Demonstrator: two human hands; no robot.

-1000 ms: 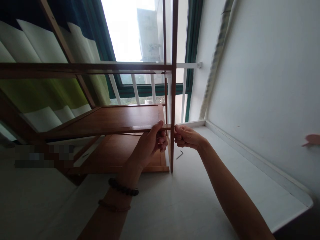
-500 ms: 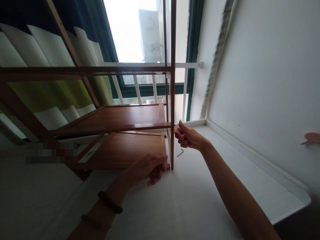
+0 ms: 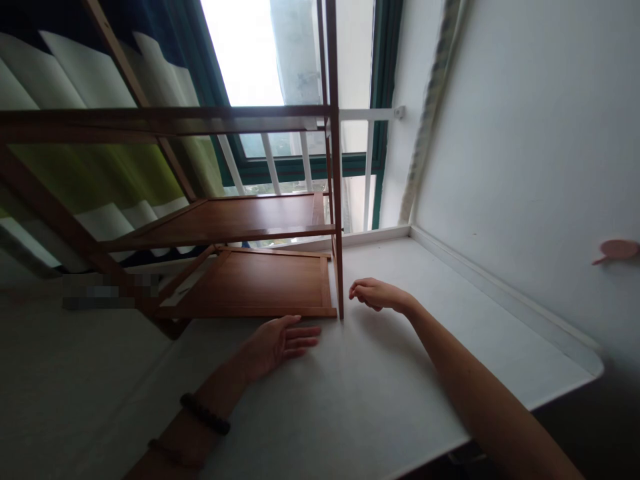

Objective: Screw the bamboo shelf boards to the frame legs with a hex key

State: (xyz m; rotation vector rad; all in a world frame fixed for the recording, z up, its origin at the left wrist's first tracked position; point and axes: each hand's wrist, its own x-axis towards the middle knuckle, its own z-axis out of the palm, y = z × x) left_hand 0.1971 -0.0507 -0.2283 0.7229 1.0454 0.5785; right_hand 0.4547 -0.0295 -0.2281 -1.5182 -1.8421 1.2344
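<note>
A wooden shelf rack (image 3: pixel 336 200) stands on a white surface (image 3: pixel 400 400), with a lower shelf (image 3: pixel 265 283) and a middle shelf (image 3: pixel 240 217). My left hand (image 3: pixel 277 343) lies open and flat on the surface, fingers stretched out just in front of the lower shelf's front edge. My right hand (image 3: pixel 377 295) rests on the surface right of the rack's front corner post, fingers curled down and together. Whatever is under those fingers is hidden. I wear dark bead bracelets (image 3: pixel 205 413) on my left wrist.
A white wall (image 3: pixel 525 153) runs along the right with a pink hook (image 3: pixel 617 250) on it. Behind the rack are a window with white bars (image 3: pixel 273 173) and a green and white curtain (image 3: pixel 100 180). The surface's edge curves at the lower right.
My left hand let go of the middle shelf and dropped flat onto the surface. My right hand left the post and came down where a small hex key lay, which no longer shows.
</note>
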